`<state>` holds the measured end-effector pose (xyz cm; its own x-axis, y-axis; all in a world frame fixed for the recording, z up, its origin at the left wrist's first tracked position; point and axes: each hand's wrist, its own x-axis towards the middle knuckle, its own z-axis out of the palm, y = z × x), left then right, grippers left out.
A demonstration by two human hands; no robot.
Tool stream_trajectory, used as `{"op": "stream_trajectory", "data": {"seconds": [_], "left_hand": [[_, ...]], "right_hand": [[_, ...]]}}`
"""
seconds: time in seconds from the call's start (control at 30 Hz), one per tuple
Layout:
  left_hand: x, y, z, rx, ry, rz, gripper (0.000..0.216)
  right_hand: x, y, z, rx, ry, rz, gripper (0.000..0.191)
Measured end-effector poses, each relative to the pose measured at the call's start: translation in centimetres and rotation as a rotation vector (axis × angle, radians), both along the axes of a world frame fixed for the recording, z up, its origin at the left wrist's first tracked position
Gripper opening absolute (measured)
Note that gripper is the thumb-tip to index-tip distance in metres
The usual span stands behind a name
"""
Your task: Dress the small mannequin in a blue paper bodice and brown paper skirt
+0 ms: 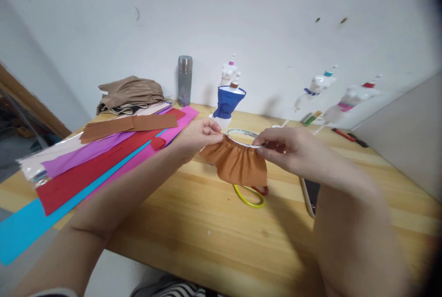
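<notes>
A gathered brown cloth piece [241,162], like a small doll skirt, hangs stretched between my hands above the table. My left hand [203,138] pinches its upper left corner between thumb and fingers. At the upper right end, my right hand [281,147] is closed in a pinch on the cloth's top edge. Just behind that edge shows a round roll of tape [232,131], partly hidden by the cloth and my right hand. Below the cloth, yellow-and-red scissor handles [249,201] lie on the table, their blades hidden. Beyond the cloth stands a small white dress form in a blue wrap [229,101].
Coloured fabric strips [86,175] cover the table's left side, with folded brown cloth [133,94] behind them. A flask [185,80] stands by the wall. More small dress forms [354,99] lean at the right. A phone [310,193] lies partly under my right arm.
</notes>
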<state>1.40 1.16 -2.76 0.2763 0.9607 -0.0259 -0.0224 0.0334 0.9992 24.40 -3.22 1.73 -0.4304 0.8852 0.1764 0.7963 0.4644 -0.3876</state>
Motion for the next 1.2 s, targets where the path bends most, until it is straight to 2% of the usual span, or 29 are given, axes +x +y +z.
{"op": "stream_trajectory", "data": {"seconds": [0.1,0.17,0.27,0.37,0.5,0.67,0.8,0.9,1.03,1.2], "left_hand": [[0.0,0.1,-0.3,-0.015,0.065,-0.015,0.007],[-0.1,0.0,-0.5,-0.036,0.104,-0.1,0.008],[-0.3,0.0,-0.7,-0.035,0.137,-0.205,0.02],[-0.4,0.1,-0.7,0.026,0.166,-0.223,0.032],[-0.1,0.3,-1.3,0.153,0.154,-0.154,0.029],[0.7,0.2,-2.4,0.493,0.215,0.052,0.029],[0.8,-0.4,-2.3,0.691,0.249,0.134,0.025],[0.7,-1.0,-1.7,0.709,0.263,0.179,0.025],[0.7,-1.4,-1.3,0.658,0.268,0.219,0.027],[0.5,-0.6,-1.0,0.596,0.168,0.204,0.024]], "right_hand": [[0.0,-0.1,-0.1,0.013,-0.006,-0.006,0.018],[-0.1,0.0,-0.1,0.015,-0.011,-0.007,0.018],[-0.2,0.0,-0.2,0.01,-0.032,-0.002,0.016],[-0.3,-0.1,0.0,-0.01,-0.045,0.005,0.016],[-0.5,-0.4,0.3,-0.046,-0.044,-0.033,0.016],[-0.9,-0.6,0.6,-0.052,-0.075,-0.116,0.016],[-1.1,-0.6,0.8,-0.041,-0.083,-0.172,0.018],[-1.2,-0.5,0.9,0.023,-0.067,-0.249,0.019],[-1.8,-0.3,0.4,0.203,-0.079,-0.375,0.017],[-3.4,0.1,-0.5,0.405,-0.121,-0.469,0.019]]}}
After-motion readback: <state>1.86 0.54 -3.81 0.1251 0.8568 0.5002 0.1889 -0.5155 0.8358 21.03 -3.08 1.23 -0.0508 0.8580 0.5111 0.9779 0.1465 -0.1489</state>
